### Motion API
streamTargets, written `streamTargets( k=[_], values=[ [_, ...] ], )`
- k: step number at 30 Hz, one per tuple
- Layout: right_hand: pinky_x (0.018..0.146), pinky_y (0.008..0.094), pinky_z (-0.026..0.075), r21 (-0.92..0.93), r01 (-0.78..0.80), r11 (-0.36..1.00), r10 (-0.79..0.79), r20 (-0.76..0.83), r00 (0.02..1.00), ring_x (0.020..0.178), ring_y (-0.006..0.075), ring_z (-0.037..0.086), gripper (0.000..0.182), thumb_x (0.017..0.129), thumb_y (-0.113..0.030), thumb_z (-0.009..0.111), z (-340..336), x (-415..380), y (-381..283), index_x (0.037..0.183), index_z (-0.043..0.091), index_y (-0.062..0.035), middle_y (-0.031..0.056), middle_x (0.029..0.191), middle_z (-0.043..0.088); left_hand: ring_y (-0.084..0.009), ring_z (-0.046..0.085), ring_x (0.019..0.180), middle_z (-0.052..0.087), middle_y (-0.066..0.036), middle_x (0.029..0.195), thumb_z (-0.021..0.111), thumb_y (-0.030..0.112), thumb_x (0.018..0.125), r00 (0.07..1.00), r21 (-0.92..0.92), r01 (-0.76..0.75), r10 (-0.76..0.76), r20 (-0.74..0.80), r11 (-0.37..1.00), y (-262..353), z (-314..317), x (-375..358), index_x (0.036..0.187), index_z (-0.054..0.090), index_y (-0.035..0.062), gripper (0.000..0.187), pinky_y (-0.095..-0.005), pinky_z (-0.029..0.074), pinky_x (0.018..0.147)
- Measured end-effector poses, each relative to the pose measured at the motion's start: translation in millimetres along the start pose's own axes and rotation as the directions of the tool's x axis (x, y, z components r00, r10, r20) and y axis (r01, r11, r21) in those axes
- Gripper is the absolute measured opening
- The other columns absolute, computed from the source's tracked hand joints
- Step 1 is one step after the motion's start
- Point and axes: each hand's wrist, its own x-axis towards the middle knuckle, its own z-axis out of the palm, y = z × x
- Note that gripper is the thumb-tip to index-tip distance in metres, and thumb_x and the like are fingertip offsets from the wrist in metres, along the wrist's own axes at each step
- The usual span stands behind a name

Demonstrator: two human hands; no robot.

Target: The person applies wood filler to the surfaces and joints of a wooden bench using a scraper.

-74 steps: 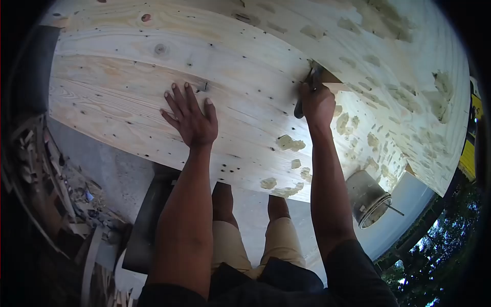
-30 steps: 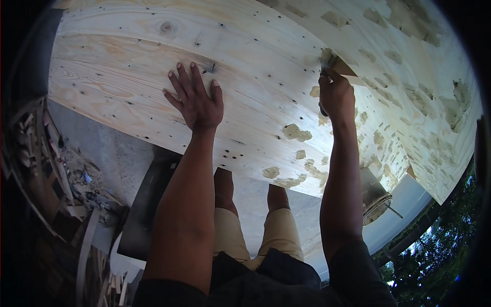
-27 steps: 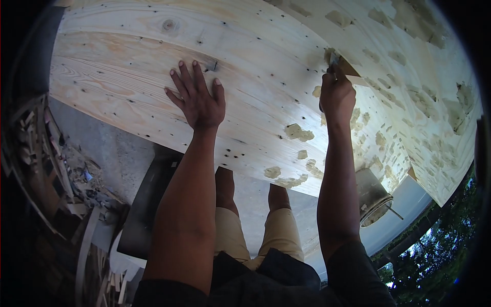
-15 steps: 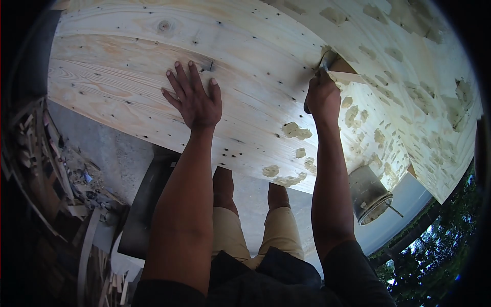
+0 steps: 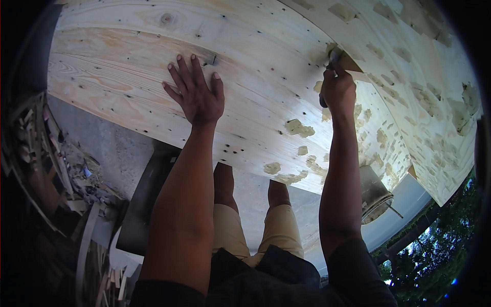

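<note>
My left hand point(image 5: 199, 100) lies flat on a pale wooden panel point(image 5: 128, 97), fingers spread, holding nothing. In my right hand point(image 5: 339, 97) is a putty knife point(image 5: 335, 54); its dark handle end shows below my fist. The blade is against the wood by the panel's far right edge, near a smear of tan filler. Dried-looking tan filler patches point(image 5: 299, 128) mark the panel between my hands and nearer to me. Small dark nail holes and knots dot the bare boards around my left hand.
A second panel point(image 5: 434, 117) with many filler patches adjoins on the right. A dirty bucket point(image 5: 376, 197) with a stick poking out stands below it, right of my forearm. Scrap wood point(image 5: 38, 138) is heaped on the left, and a dark box-like object point(image 5: 146, 199) is under the panel.
My right hand has moved a little to the right with the putty knife, and a tan patch now shows beside it. My left hand stays flat on the panel.
</note>
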Motion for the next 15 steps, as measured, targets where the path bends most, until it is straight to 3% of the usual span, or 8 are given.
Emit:
streamTargets(
  k=[3,5,8,15],
  values=[
    [0.079,0.0501,0.053,0.019,-0.016,1.0,0.015,0.072,0.997,0.085,0.0436,0.066,0.041,0.09,-0.024,0.051,-5,-2,1,0.128,0.06,-0.0105,0.026,0.091,0.068,-0.0393,0.006,0.148,0.012,-0.017,0.161,0.037,0.047,0.097,1.0,0.005,-0.002,0.002,-0.006,1.0,-1,1,0,0.153,0.025,0.0097,0.068,-0.0627,0.002,0.114],
    [0.076,0.0476,0.053,0.039,0.04,0.998,-0.034,-0.141,0.989,0.081,0.042,0.068,0.04,0.09,-0.029,0.052,3,-5,-2,0.124,0.065,-0.0125,0.0251,0.086,0.069,-0.0395,0.004,0.149,0.011,-0.017,0.161,0.037,0.047,0.097,1.0,-0.007,0.0,0.0,0.0,1.0,-1,0,-1,0.152,0.026,0.0086,0.068,-0.0632,0.0,0.114],
    [0.072,0.0505,0.053,0.007,0.05,0.999,-0.048,-0.132,0.99,0.077,0.0443,0.066,0.041,0.092,-0.022,0.048,11,-5,-9,0.128,0.059,-0.0059,0.027,0.082,0.066,-0.0397,0.003,0.149,0.011,-0.018,0.161,0.037,0.047,0.097,1.0,-0.022,0.0,0.0,0.012,1.0,-1,1,0,0.152,0.028,0.0074,0.068,-0.0636,-0.001,0.114],
    [0.078,0.0501,0.053,0.006,0.029,1.0,-0.028,-0.178,0.984,0.083,0.0443,0.066,0.042,0.092,-0.024,0.046,21,7,-8,0.127,0.06,-0.0048,0.027,0.087,0.068,-0.0393,0.002,0.149,0.01,-0.018,0.161,0.037,0.048,0.096,1.0,-0.034,0.002,-0.002,0.012,0.999,-1,1,0,0.152,0.027,0.0084,0.069,-0.0629,-0.002,0.114]
  ],
)
